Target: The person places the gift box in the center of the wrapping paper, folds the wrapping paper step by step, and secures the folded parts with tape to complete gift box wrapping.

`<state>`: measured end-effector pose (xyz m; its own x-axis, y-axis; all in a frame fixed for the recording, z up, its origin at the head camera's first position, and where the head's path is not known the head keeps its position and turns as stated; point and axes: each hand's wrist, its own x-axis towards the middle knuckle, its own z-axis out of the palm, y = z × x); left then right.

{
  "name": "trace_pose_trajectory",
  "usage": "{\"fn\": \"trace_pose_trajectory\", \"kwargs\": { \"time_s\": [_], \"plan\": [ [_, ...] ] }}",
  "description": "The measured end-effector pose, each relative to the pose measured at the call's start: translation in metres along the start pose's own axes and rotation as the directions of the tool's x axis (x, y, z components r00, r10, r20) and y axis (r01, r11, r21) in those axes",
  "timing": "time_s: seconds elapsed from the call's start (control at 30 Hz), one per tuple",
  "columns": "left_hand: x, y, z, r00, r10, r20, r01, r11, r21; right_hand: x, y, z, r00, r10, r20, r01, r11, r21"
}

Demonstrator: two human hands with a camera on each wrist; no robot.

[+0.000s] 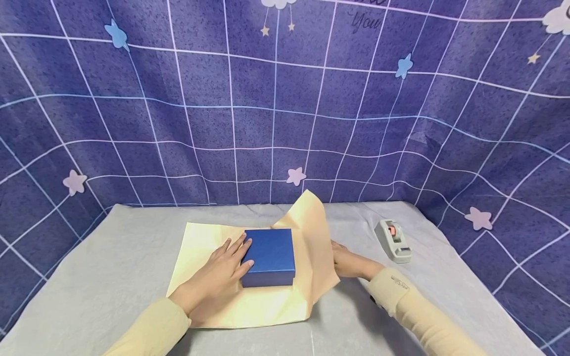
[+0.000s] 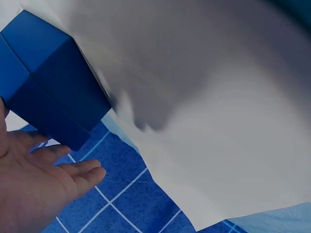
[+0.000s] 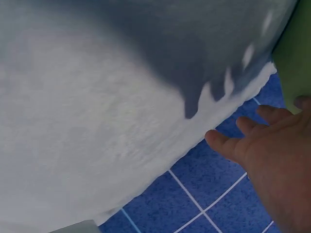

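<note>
A blue lidded box (image 1: 269, 252) sits on a sheet of cream wrapping paper (image 1: 262, 309). The left hand (image 1: 222, 267) rests against the box's left side, spread fingertips at the top edge. In the left wrist view that hand (image 2: 43, 174) has its fingers extended beside the blue box (image 2: 53, 82). To the right of the box the paper stands up in a curved flap (image 1: 313, 237). Behind this flap is the right hand (image 1: 349, 261), its fingertips partly hidden by the paper. The right wrist view has the right hand (image 3: 272, 150) with fingers extended next to the flap's shaded side (image 3: 299, 58).
A grey tape dispenser (image 1: 394, 242) with a small tape roll stands on the right of the table. A pale grey cloth (image 1: 116, 267) covers the table. Behind it hangs a dark blue curtain (image 1: 249, 123) with a line grid, stars and clouds.
</note>
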<state>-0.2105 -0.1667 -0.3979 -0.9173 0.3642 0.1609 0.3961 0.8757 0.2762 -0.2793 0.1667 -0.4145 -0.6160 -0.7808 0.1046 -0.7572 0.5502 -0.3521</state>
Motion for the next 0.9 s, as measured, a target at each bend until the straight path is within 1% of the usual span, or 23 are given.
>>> {"fn": "trace_pose_trajectory", "kwargs": {
  "time_s": [0.1,0.17,0.2,0.33,0.53,0.63,0.9],
  "plan": [
    [0.000,0.000,0.000,1.000,-0.002,0.001,0.002,1.000,-0.003,0.005,-0.007,-0.002,1.000,0.004,0.012,-0.003,0.999,-0.048],
    [0.000,0.000,0.001,1.000,-0.003,0.000,0.003,1.000,-0.006,0.007,-0.013,-0.004,1.000,-0.004,0.019,0.005,1.000,-0.029],
    [0.000,0.000,0.001,1.000,-0.003,0.000,0.003,1.000,-0.008,0.009,-0.013,-0.003,1.000,-0.027,0.012,0.027,0.999,-0.026],
    [0.000,-0.001,0.002,1.000,0.000,-0.005,0.000,1.000,-0.014,0.015,-0.014,0.000,0.999,-0.052,-0.005,0.052,0.999,0.009],
    [0.000,-0.001,0.003,1.000,0.009,-0.019,-0.009,1.000,-0.018,0.023,-0.021,0.001,0.998,-0.058,-0.008,0.059,0.995,0.075],
    [0.000,-0.001,0.003,0.999,0.017,-0.032,-0.017,1.000,-0.018,0.026,-0.025,0.002,0.998,-0.070,-0.009,0.070,0.994,0.087],
    [0.001,-0.002,0.006,0.998,0.030,-0.047,-0.030,1.000,0.000,0.032,-0.032,0.003,0.999,-0.032,-0.005,0.033,0.994,0.108]
  ]
}}
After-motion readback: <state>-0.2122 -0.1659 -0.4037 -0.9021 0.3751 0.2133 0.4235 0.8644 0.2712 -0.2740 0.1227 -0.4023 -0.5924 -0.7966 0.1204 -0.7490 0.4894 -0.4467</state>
